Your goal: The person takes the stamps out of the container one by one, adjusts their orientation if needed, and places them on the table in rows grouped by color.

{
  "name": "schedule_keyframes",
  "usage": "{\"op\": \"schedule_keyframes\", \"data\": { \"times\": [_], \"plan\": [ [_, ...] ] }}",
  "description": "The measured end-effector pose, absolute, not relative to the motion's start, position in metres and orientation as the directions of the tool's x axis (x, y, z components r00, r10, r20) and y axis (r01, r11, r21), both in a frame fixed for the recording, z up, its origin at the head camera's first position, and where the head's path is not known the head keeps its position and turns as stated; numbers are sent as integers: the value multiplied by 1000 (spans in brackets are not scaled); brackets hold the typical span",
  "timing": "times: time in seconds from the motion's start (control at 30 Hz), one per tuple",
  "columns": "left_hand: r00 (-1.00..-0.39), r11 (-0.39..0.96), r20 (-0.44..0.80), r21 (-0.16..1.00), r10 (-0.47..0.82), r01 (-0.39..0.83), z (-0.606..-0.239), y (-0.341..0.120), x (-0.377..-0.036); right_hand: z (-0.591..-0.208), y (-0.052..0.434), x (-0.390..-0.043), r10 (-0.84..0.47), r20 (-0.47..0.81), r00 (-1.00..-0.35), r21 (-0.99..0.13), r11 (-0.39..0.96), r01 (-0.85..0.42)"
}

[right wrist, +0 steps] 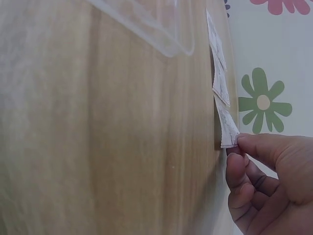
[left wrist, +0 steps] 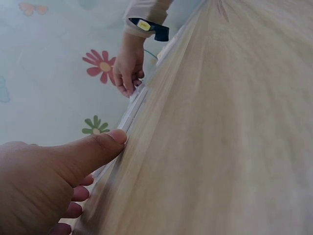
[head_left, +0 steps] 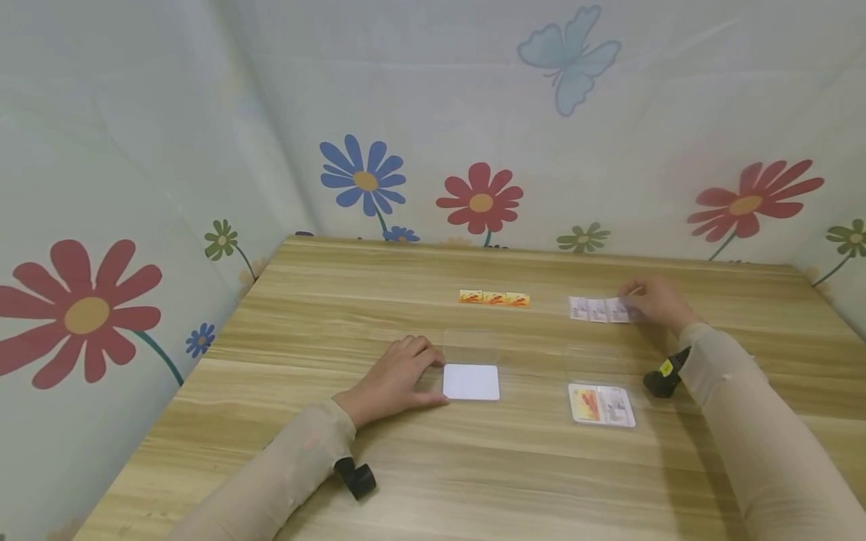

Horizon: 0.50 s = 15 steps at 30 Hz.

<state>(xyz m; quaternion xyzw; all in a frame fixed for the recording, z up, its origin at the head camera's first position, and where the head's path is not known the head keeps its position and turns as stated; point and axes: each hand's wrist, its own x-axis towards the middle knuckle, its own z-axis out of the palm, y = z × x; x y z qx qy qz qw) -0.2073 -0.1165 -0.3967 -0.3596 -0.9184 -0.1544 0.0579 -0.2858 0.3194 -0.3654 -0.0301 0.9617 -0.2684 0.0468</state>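
My right hand [head_left: 655, 302] pinches the right end of a row of pale purple stamps [head_left: 597, 309] between thumb and finger. In the right wrist view the end stamp [right wrist: 226, 125] is tilted up, its edge at the thumb tip. On the left, my left hand [head_left: 399, 378] holds the left side of a clear plastic case, thumb at the near corner and index finger at the far one. A blank white card [head_left: 470, 382] lies in the case's base, and its clear lid [head_left: 471, 346] lies opened away behind it. The left thumb [left wrist: 100, 149] touches the case's edge.
A row of three orange-yellow stamps [head_left: 495, 298] lies at the back middle of the wooden table [head_left: 528, 481]. Nearer the right arm, a second clear case [head_left: 602, 406] holds an orange and a purple stamp on white. A flowered curtain [head_left: 419, 90] stands behind.
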Motion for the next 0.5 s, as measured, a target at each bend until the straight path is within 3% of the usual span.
{"op": "schedule_keyframes", "data": {
  "times": [0.5],
  "plan": [
    [-743,706,193,231,641,669,-394,-115,-206,-364,322,-283,-85,-36,-996,-507,860,-56]
  ]
}}
